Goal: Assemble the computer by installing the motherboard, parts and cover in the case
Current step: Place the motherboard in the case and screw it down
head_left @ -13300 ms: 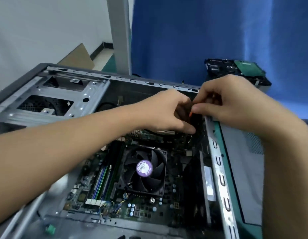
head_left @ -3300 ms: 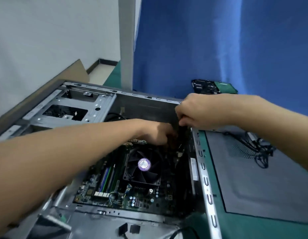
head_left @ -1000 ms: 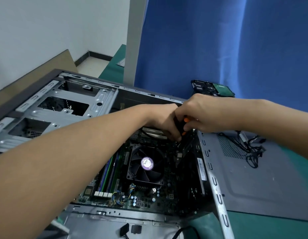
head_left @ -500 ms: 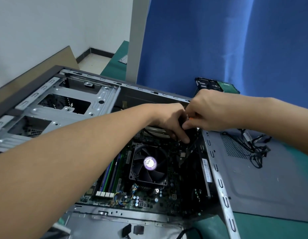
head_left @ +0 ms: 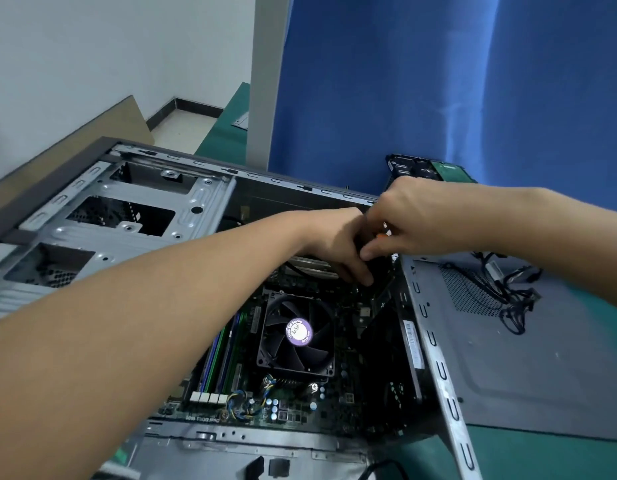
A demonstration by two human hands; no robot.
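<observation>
Centre frame: green printed-circuit motherboard (head_left: 251,410) seated flat inside open grey steel case (head_left: 203,202). Above it, the right hand (head_left: 414,220) pinches a small orange-tipped item (head_left: 381,236); the left hand (head_left: 334,240) curls alongside, its grasp hidden. The board is probably stiff but fragile, so handle it by its bare edges.

Betw left hand (head_left: 336,242) & right hand (head_left: 424,220): orange tool (head_left: 382,236) mostly hidden; case (head_left: 435,344) btm cropped.

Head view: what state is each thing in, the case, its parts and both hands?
case, open, on its side
motherboard, seated inside the case
side cover, off, flat beside the case
cables, loose on the cover
hard drive, outside the case
left hand, fingers on a dark part, grip hidden
right hand, pinching a small orange tool
</observation>
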